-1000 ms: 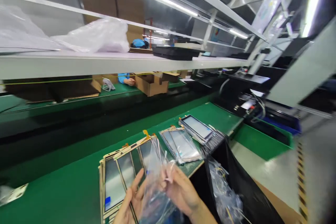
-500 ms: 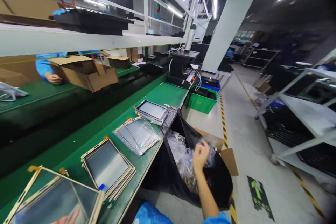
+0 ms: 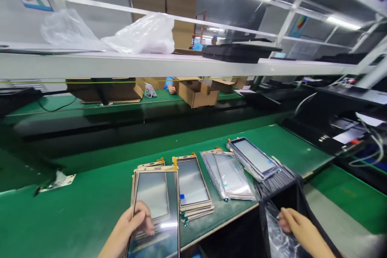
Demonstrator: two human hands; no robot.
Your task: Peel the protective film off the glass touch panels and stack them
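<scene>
Near the bottom, my left hand is closed on the left side of a framed glass panel. The panel has a pale border and an orange tab at its top, and overlaps similar panels behind it. My right hand, fingers curled together, is over a black bag with crumpled clear plastic inside; I cannot make out what it pinches. Between the hands lie a stack of framed panels, panels in clear wrapping and a dark-framed panel.
A white shelf crosses above the green bench, with plastic bags on it. Beyond are an open cardboard box and another person's hand. Black equipment stands at the right.
The view has swung left to the bench. My left hand, earlier seen faintly through glass at the bottom edge, now shows on the panel. My right hand is still over the bag, nearer the bench edge.
</scene>
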